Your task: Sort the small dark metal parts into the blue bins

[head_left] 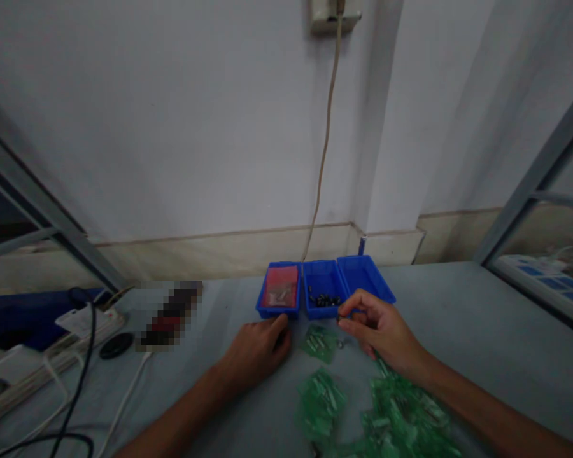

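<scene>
My right hand (pixel 382 327) is closed in a pinch just in front of the middle blue bin (pixel 321 270). Between thumb and fingertips is a small dark piece (pixel 340 319), too small to name. Small black parts (pixel 325 300) lie in that bin. My left hand (pixel 258 346) rests on the table with its fingers curled, the knuckles near the front of the left blue bin (pixel 279 313); the inside of the hand is hidden. A green plastic bag (pixel 319 342) with several metal pins lies between the hands, and a small metal piece (pixel 340 344) sits beside it.
Nearer me are another green bag (pixel 321 401) and a heap of green bags (pixel 405 423) under my right forearm. The left bin holds a red packet (pixel 282 280). A third blue bin (pixel 365 277) stands at right. Cables, a power strip (pixel 90 331) and a black disc (pixel 116 345) lie left.
</scene>
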`<act>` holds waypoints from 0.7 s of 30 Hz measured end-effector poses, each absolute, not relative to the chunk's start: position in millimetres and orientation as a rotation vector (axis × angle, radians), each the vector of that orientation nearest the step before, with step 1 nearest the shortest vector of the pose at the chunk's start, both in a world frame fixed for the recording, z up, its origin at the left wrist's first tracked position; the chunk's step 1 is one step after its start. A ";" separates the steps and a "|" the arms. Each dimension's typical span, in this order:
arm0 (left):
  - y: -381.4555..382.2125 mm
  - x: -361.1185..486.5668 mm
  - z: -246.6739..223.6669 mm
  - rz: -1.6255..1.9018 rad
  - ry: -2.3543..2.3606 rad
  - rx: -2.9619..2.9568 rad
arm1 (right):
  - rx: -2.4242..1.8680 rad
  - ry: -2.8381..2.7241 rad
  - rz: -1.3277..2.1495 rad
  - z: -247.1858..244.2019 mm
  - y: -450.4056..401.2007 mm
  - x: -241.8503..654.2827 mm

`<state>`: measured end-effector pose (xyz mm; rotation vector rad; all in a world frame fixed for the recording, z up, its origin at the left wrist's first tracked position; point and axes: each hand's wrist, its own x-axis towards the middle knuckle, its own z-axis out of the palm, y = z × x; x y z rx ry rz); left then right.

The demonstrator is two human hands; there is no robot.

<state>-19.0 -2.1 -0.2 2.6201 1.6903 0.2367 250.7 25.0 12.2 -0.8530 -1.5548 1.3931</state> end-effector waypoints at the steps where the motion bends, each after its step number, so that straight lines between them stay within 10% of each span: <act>1: -2.0 -19.3 -0.6 0.239 1.688 2.622 | -0.851 -1.529 1.443 11.8 23.9 251.7; 21: -2.2 -19.4 -1.5 0.247 1.696 2.624 | -0.639 -0.898 1.967 18.3 24.9 256.6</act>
